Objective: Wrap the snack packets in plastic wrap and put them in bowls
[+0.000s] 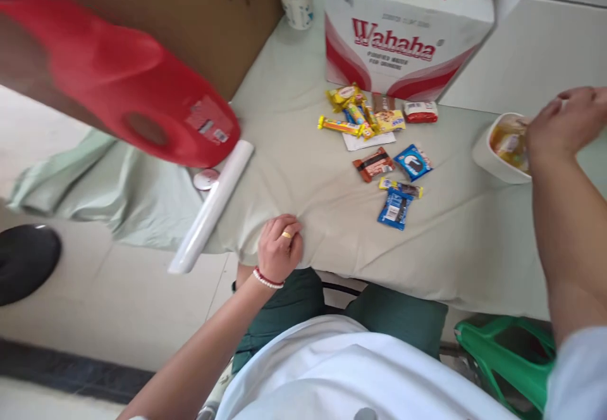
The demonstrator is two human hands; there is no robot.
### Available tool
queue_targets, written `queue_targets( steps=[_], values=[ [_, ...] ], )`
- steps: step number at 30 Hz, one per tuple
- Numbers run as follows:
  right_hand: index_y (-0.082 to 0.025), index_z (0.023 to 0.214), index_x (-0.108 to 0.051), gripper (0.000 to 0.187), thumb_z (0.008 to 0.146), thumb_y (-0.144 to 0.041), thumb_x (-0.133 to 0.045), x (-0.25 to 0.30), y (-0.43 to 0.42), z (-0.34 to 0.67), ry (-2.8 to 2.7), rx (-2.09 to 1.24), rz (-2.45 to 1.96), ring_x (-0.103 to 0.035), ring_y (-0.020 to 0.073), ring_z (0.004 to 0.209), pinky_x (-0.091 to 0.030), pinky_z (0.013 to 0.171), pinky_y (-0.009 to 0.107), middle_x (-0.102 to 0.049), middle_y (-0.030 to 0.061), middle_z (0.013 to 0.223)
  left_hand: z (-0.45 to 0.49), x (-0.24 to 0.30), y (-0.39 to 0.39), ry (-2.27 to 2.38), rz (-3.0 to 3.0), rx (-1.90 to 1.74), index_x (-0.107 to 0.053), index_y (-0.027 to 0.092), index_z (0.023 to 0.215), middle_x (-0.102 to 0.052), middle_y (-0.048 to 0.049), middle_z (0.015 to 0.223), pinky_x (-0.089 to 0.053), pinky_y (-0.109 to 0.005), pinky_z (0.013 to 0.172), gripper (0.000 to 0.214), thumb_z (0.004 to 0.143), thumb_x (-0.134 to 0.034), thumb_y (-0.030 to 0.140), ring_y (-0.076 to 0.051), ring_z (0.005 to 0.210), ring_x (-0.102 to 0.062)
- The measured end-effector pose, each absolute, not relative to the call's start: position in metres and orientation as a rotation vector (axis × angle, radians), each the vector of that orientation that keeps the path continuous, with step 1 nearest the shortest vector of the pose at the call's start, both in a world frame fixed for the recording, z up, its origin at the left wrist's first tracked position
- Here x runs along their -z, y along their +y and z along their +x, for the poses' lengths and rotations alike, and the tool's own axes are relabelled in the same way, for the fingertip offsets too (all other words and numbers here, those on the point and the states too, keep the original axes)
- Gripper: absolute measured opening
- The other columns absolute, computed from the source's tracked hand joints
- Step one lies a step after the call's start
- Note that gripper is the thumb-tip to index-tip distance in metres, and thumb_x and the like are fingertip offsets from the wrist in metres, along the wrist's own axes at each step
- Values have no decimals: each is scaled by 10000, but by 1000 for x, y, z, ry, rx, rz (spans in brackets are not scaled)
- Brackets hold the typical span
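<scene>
My left hand [281,247] rests at the near edge of the cloth-covered table, its fingers curled into a fist, with a ring and a beaded bracelet on. Nothing shows in it. At the far right my right hand [566,123] is beside and partly in front of a white tub [493,162] with yellow wrapped items inside. Its fingertips are hidden toward the frame's edge. Between my hands lie a blue packet [395,209], a round-cookie blue packet [413,162], a brown packet [374,164] and a thin yellow-ended packet [408,188]. Behind them sit several yellow-wrapped snacks [348,95].
A Wahaha carton [403,34] stands at the back, with a red-and-white packet [420,112] before it. A paper cup [297,2] is at the back left. A large red bottle [137,91] and a white roll [213,208] occupy the left. A green stool [507,353] stands below right.
</scene>
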State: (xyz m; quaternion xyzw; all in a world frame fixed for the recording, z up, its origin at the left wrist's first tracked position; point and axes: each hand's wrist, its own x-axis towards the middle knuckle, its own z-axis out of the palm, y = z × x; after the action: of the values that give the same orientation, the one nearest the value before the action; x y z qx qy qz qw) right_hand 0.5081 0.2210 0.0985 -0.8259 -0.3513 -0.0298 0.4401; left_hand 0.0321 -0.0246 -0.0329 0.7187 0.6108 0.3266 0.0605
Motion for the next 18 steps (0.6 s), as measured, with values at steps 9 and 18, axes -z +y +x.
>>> queue_targets(
  steps=[9,18],
  values=[
    [-442,1015,-787,227,960,-391,-572,-8,-13,491,-1836,154,-1766,-705,311,1183,-504,922,568,-757,196,1048,-91,6,-38,2690,1551,-876,-633,146,1042,-649,-177,1112,-395,-608,1095,237,964,-520,338,-357,1162,-558],
    [-502,1054,-766,204,978,-441,-586,1,-107,459,-1468,5,-1882,-745,325,1006,-542,823,515,-754,142,983,-104,-21,-32,2412,1435,-450,-693,158,1001,-694,-91,924,-499,-423,864,325,823,-678,429,-274,878,-632]
  ],
)
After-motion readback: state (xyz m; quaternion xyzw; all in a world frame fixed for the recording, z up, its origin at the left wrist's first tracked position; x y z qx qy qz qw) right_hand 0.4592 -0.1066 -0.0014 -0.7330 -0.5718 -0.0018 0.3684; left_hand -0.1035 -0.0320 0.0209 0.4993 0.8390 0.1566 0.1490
